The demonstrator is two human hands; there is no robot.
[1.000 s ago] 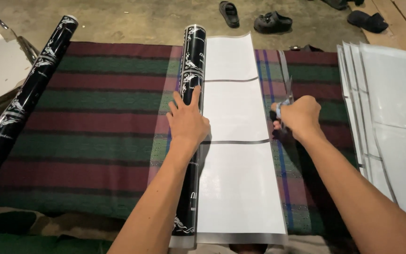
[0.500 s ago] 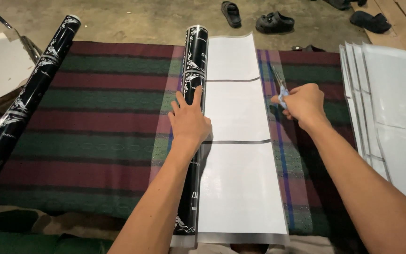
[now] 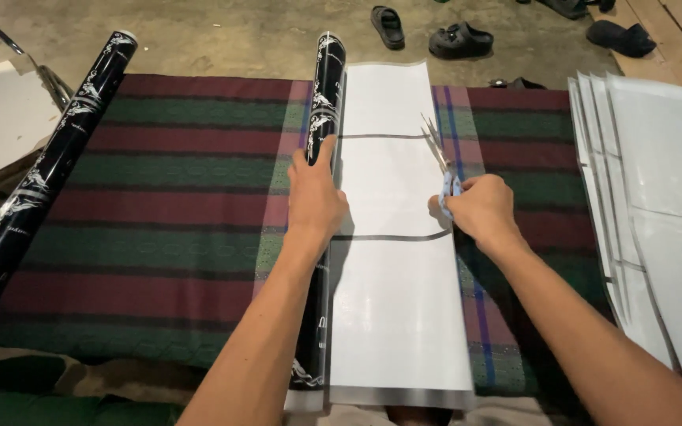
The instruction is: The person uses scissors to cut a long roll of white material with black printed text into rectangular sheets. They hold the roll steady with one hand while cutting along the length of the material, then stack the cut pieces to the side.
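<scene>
L hand (image 3: 315, 201) lay flat, fingers stretched, pressing on black roll w/ silver print (image 3: 324, 142) at mat centre. R hand (image 3: 475, 209) was closed round blue-handled scissors (image 3: 440, 158), blades apart, tips at the right edge of white unrolled sheet (image 3: 392, 260), which ran out from the roll & showed 2 dark cross lines. Both lay on a striped green/maroon mat (image 3: 167, 205). 2nd black roll (image 3: 41, 181), same print, lay slanted at mat's left edge: 2 rolls total. Fanned stack of white sheets (image 3: 657, 205) at right. 3 dark sandals on the floor up top, e.g. (image 3: 459, 39).
</scene>
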